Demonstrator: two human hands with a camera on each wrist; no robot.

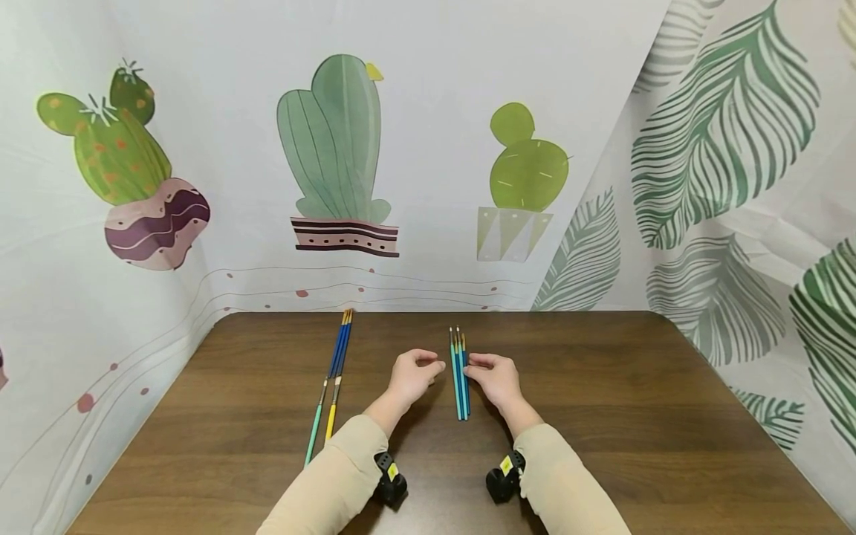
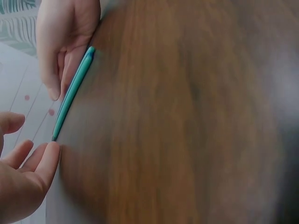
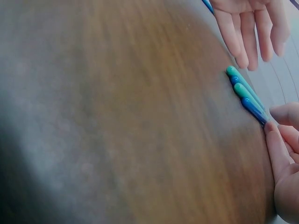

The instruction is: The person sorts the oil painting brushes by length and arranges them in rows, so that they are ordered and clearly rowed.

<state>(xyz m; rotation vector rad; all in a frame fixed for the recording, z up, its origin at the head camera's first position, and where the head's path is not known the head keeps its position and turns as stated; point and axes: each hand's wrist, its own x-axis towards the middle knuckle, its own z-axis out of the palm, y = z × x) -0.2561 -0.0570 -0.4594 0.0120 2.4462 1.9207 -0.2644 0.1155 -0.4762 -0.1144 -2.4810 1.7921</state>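
Several slim paintbrushes [image 1: 460, 379], with teal and blue handles, lie side by side near the middle of the table, bristles toward the far edge. My left hand [image 1: 416, 377] is just left of this group, fingers loosely bent and apart from the brushes. On the other side, my right hand [image 1: 495, 379] has its fingertips at the rightmost blue brush. Rounded handle ends of the group [image 3: 254, 109] show in the right wrist view, one fingertip against the blue handle. From the left wrist, a teal handle [image 2: 72, 95] lies between both hands.
Farther left on the brown wooden table [image 1: 602, 416] lie blue-handled brushes [image 1: 339, 345], with a green-handled brush [image 1: 314, 431] and a yellow-handled brush [image 1: 331, 422] nearer. The left sleeve [image 1: 334, 475] overlaps the yellow one. Behind the table hangs a cactus-print cloth [image 1: 435, 148].
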